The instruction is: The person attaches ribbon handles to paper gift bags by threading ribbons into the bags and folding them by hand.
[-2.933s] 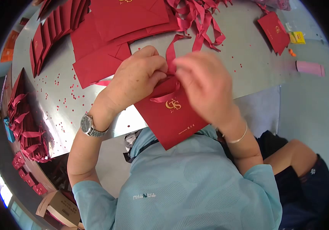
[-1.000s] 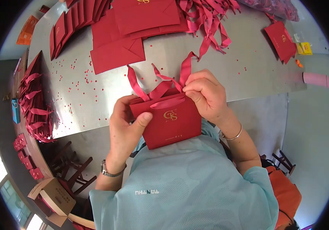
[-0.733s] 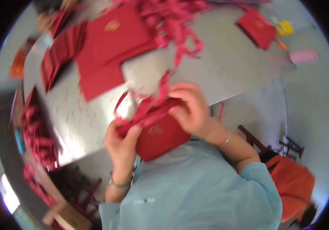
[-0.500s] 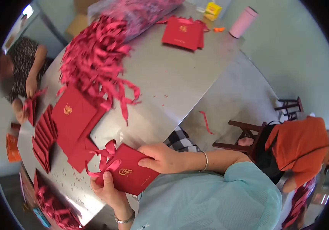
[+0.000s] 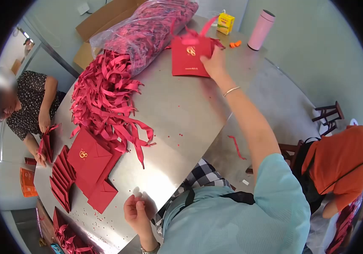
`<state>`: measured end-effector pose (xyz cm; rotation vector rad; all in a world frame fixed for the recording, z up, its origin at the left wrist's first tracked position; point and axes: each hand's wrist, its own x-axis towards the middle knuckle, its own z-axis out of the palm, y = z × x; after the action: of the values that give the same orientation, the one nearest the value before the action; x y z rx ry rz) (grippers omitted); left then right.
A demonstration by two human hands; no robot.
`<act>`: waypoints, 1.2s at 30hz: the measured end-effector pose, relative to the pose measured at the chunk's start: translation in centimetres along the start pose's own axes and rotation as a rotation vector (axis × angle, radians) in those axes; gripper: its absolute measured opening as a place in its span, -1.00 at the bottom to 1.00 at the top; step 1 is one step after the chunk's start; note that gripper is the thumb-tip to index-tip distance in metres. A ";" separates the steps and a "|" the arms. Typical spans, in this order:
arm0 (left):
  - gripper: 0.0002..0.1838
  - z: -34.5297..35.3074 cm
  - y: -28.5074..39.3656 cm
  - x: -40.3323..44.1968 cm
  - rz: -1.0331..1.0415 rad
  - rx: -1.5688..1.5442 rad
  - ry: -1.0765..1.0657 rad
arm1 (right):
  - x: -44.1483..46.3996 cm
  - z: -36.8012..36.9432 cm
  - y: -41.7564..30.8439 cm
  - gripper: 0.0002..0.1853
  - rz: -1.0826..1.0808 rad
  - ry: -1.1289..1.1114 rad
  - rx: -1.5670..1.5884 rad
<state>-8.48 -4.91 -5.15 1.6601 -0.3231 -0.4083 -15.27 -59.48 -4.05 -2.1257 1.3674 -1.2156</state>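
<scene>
My right hand [image 5: 215,64] is stretched out to the far right of the table, its fingers closed on the edge of a red paper gift bag [image 5: 183,60] with a gold emblem and ribbon handles. Other red bags under or behind this one are mostly covered. By the near table edge, my left hand [image 5: 135,212] hovers empty, fingers loosely bent and apart. Left of it lie flat red bags [image 5: 102,197] and a larger stack with a gold emblem [image 5: 82,157]. A heap of red ribbons [image 5: 101,93] spreads across the table behind them.
Ribbons fill a clear plastic bag [image 5: 147,31] at the back. A pink bottle [image 5: 261,30], yellow box [image 5: 225,23] and orange bits [image 5: 235,44] stand far right. A person [image 5: 31,91] handles a red bag at left; another in orange [image 5: 338,158] is at right. Wooden stools [image 5: 329,116] stand beyond.
My right hand has carried the gift bag from in front of me to the far right of the table. My left hand has let go of it. The view has shifted slightly.
</scene>
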 end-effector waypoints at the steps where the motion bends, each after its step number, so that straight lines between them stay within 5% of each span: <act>1: -0.71 -0.1 -0.4 0.0 -0.001 -0.004 0.011 | -0.9 0.6 0.4 -0.46 -0.009 -0.006 0.004; 3: -0.73 -0.3 -1.3 -0.2 0.047 0.067 -0.015 | -3.0 1.7 0.9 -0.39 -0.027 0.175 -0.223; 7: -0.76 -0.4 -2.2 -0.7 0.018 0.145 0.028 | -2.2 0.2 1.7 -0.43 -0.112 0.059 0.169; 11: -0.79 0.5 -0.5 -0.4 0.218 0.296 0.056 | -2.3 0.6 3.2 -0.49 -0.182 0.250 0.096; 14: -0.81 0.9 0.2 -0.3 0.200 0.237 0.044 | -7.4 -0.6 -3.5 -0.56 -0.180 0.087 0.482; 20: -0.83 0.6 -0.5 -0.4 0.288 0.297 0.040 | -19.3 0.6 -17.1 -0.59 -0.847 -0.539 0.456; 26: -0.79 -0.1 -0.3 -0.7 0.424 0.338 0.010 | -24.6 8.5 -26.4 -0.33 -0.809 -0.555 0.405; 29: -0.77 -0.5 -0.8 -0.7 0.496 0.307 -0.009 | -25.3 9.5 -28.4 -0.25 -0.751 -0.639 0.045; 36: -0.74 -1.2 -0.5 -0.7 0.482 0.209 -0.072 | -27.0 6.8 -27.4 -0.23 -0.763 -0.493 0.268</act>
<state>-8.63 -3.47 -5.51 1.7035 -0.8213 -0.0723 1.22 -24.09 -2.80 -2.5717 0.1631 -0.9119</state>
